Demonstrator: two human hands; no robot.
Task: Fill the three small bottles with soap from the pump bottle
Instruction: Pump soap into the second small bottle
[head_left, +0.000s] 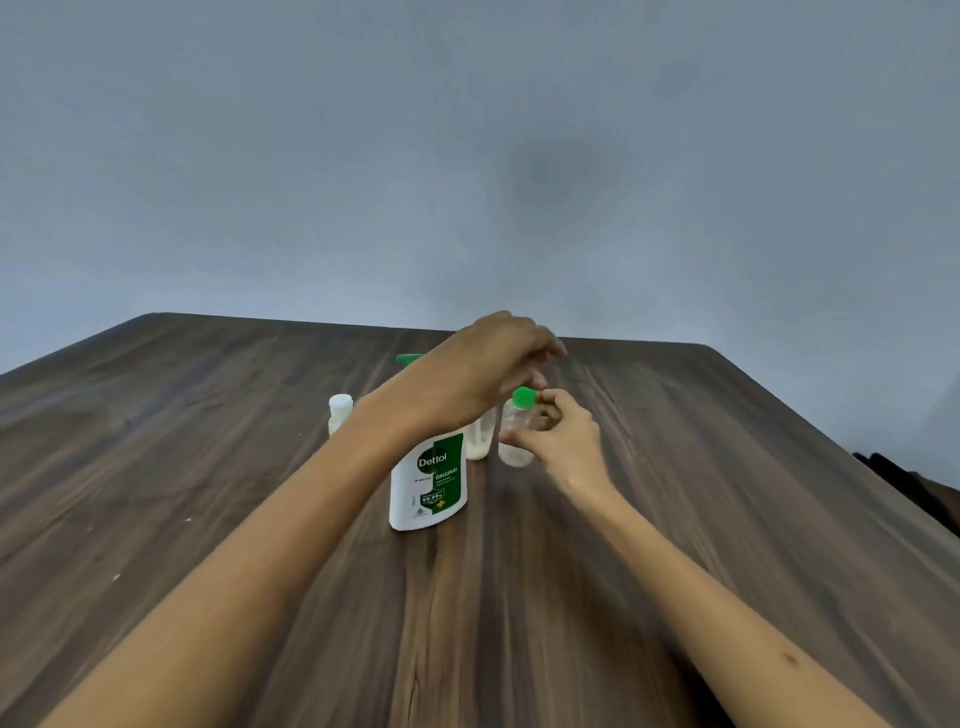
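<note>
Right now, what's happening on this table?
A person is working on the small green-capped bottle: the right hand grips its body while the left hand reaches over its cap. The Dettol pump bottle stands in front, with another small bottle beside it and a white-capped one farther left.

Pump bottle (428, 480) and three small bottles (479, 439) crowded bench (675, 545) centre; near and side bench lay open.
</note>
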